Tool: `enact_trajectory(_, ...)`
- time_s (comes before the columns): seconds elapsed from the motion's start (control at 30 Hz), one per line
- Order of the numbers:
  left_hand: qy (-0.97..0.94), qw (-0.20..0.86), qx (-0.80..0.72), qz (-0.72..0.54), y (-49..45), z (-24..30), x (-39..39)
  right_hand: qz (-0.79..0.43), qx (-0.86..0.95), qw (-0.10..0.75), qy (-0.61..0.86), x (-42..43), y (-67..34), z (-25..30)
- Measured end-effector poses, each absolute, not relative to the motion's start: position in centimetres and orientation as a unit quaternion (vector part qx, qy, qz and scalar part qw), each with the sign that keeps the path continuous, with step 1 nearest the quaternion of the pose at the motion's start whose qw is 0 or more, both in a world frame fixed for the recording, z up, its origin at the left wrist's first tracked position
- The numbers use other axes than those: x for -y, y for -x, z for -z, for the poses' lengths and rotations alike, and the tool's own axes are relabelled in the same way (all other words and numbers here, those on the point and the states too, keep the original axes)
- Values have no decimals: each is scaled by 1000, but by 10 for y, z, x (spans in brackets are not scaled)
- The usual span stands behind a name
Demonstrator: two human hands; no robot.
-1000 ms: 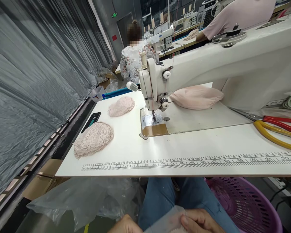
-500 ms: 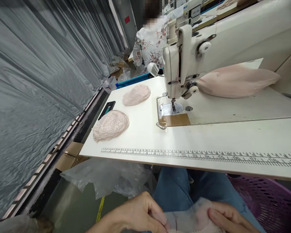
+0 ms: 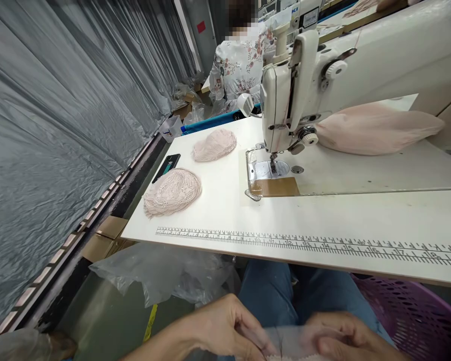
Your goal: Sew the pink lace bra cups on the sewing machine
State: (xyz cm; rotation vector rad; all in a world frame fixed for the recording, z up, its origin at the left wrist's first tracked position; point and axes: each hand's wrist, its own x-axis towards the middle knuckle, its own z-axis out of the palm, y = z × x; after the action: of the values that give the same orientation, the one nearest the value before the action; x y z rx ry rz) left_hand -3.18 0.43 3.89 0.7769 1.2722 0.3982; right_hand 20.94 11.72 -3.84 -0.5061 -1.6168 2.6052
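Note:
Over my lap, below the table edge, a piece of sheer pale fabric [image 3: 291, 339] is stretched between my two hands. My left hand [image 3: 231, 326] pinches its left side, fingers pointing down. Closed on its right side is my right hand [image 3: 348, 336], slightly blurred. The lower part of the fabric, with a lace-like edge, runs out of the bottom of the view. On the table in front stands a white sewing machine [image 3: 285, 105], its needle area [image 3: 273, 163] away from both hands.
A pile of pink lace pieces [image 3: 173, 193] and a pile of plain pink pieces [image 3: 215, 145] lie on the white table [image 3: 225, 210]. A dark phone-like object [image 3: 167, 167] is beside them. Pink fabric [image 3: 379, 129] sits under the machine arm. Right: purple basket [image 3: 417, 316]. A person [image 3: 238, 65] sits beyond.
My hands have shifted a little to the right and lower, still gripping the sheer fabric, with the right hand turned further inward. The camera view has moved slightly.

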Motion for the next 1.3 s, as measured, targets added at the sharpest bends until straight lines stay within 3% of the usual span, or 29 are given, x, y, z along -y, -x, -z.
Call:
enact_trajectory(0.4, -412, 702, -560, -153, 36, -38, -1, -827, 536, -70, 155, -112, -189, 18)
enact_trajectory(1.3, -338, 711, -599, -146, 39, -33, 3, -778, 610, -87, 125, -119, -171, 15)
